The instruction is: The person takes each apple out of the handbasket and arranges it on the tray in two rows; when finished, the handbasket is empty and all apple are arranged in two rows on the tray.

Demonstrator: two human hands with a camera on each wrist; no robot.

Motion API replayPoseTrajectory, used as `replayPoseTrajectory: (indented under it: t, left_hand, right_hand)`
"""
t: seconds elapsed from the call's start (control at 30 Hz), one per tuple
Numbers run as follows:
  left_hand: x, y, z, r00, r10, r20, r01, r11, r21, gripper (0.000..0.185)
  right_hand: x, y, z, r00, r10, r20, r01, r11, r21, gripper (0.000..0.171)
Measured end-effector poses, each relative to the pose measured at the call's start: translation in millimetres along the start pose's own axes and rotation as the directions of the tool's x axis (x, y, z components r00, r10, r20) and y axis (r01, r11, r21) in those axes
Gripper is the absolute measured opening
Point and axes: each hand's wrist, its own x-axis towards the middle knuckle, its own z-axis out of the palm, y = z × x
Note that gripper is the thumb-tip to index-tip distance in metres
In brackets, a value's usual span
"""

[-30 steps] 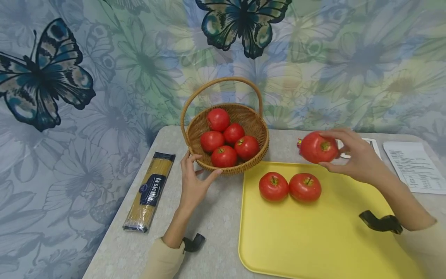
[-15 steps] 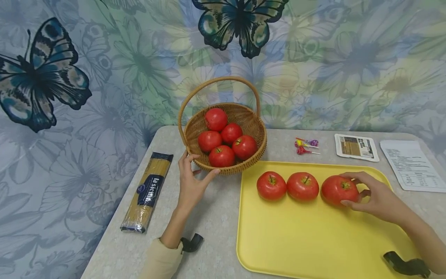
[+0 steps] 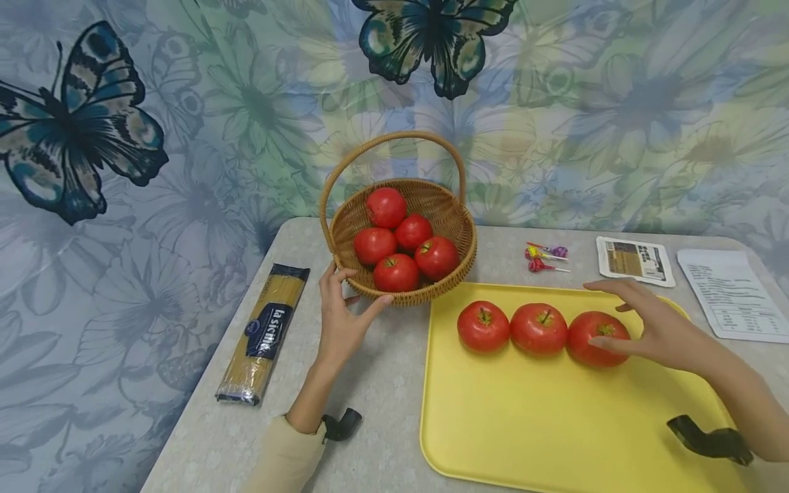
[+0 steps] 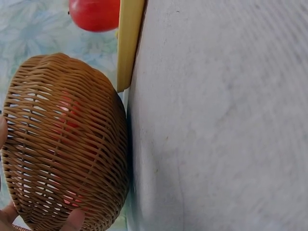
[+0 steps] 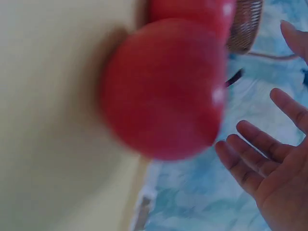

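My left hand holds the near left rim of a wicker basket, its fingers bent at the rim and the thumb at the front. Several red apples lie inside, partly seen through the weave in the left wrist view. On a yellow tray, three apples sit in a row along the far side. Over the rightmost apple is my right hand, thumb overlapping it in the head view. The right wrist view shows that hand's spread fingers apart from the apple, holding nothing.
A pack of spaghetti lies left of the basket. Behind the tray are lollipops, a flat packet and a printed sheet. A patterned cloth with butterflies stands behind the table.
My right hand has lowered an apple onto the tray at the right end of the row, then let it go and spread its fingers. The left hand stays at the basket.
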Motion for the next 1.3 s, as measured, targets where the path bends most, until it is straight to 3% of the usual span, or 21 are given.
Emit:
replayPoseTrajectory:
  t: [0.27,0.53,0.73,0.93,1.13,1.3]
  left_hand:
    - [-0.4,5.2,-0.7,0.999,0.042,-0.007,-0.042,0.999,-0.028,0.059]
    - [5.9,-24.6,6.0,0.996,0.074,-0.053,-0.075,0.997,-0.024,0.056]
    - [8.6,-34.6,6.7,0.993,0.098,-0.063,-0.099,0.995,-0.014,0.054]
    - [7.9,-33.9,6.7,0.992,0.109,-0.064,-0.108,0.994,0.018,0.052]
    - [6.7,-33.8,6.8,0.993,0.108,-0.05,-0.105,0.994,0.042,0.053]
    - [5.8,-35.0,4.6,0.993,0.108,-0.049,-0.106,0.994,0.033,0.052]
  right_hand:
    - [84,-49,0,0.99,-0.13,0.056,0.125,0.988,0.087,0.078]
    - [172,-89,21,0.948,-0.275,0.161,0.238,0.947,0.216,0.068]
    - [221,-102,55,0.912,-0.292,0.288,0.196,0.927,0.319,0.063]
    - [249,-111,90,0.866,-0.28,0.414,0.155,0.938,0.311,0.064]
    - [255,-120,113,0.83,-0.239,0.504,0.163,0.968,0.191,0.062]
    - [255,-127,125,0.828,-0.215,0.518,0.166,0.976,0.139,0.059]
